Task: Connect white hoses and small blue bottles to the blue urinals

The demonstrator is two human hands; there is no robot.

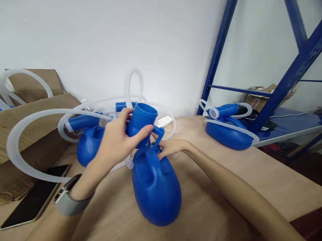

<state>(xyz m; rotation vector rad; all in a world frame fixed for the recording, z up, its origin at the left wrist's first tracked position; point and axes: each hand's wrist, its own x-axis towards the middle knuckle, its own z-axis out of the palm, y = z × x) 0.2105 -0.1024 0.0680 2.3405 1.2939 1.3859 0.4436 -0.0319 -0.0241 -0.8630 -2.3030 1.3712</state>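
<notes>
Wears watch [67, 200] on near left wrist | passes phone [35, 199] lying flat at left table [222, 189] edge | clamps left hand [115, 141] round spout [143, 116] of jug [155, 186], apparently steadying it | rests jug mid-table, base toward camera | tucks right hand [169, 148] behind handle [157, 135], grip hidden, cannot tell | leaves second jug [227, 132] far right.
</notes>
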